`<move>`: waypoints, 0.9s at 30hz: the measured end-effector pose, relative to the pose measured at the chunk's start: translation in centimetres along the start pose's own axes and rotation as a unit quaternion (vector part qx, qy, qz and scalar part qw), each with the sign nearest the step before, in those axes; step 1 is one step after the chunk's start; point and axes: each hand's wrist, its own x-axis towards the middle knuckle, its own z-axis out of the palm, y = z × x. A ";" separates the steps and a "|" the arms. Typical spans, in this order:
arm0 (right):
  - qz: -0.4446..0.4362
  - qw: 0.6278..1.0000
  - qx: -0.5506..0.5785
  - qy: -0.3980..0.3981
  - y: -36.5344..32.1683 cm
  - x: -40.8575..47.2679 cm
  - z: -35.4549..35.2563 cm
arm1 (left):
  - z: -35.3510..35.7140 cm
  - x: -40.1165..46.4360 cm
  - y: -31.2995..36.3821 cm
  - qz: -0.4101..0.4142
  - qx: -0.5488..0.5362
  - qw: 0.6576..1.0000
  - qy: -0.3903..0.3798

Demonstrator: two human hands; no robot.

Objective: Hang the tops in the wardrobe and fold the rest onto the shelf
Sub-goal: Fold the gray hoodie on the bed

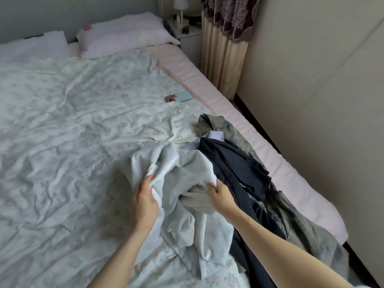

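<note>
Both arms stretched out over the bed point(62, 121), left hand point(144, 201) and right hand point(222, 197) side by side, fingers curled tight, gripping the grey top point(187, 169) near the dark garment point(232, 163).

A wrinkled pale floral duvet point(83, 113) covers the bed. Two white pillows point(124, 36) lie at its far edge. A small light-blue card point(185, 96) lies near the right edge. A white nightstand point(187, 32) stands beyond the far right corner, beside a cream-and-maroon patterned curtain point(226, 42).

Bed point(62, 121) with clothes heap point(239, 163), pillows point(124, 36).
</note>
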 end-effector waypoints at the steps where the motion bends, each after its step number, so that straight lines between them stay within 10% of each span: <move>1: -0.015 1.000 0.005 -0.010 -0.8 -1.1 -0.4 | -1.1 -0.4 0.4 -0.008 -0.010 1.000 0.007; 14: -0.260 0.960 0.021 0.105 -12.0 -18.3 -11.8 | -13.3 -10.6 13.5 0.070 -0.099 0.981 0.152; 27: -0.360 0.861 0.084 0.349 -3.7 -43.6 -18.0 | -19.7 -33.6 18.3 0.265 0.032 0.956 0.124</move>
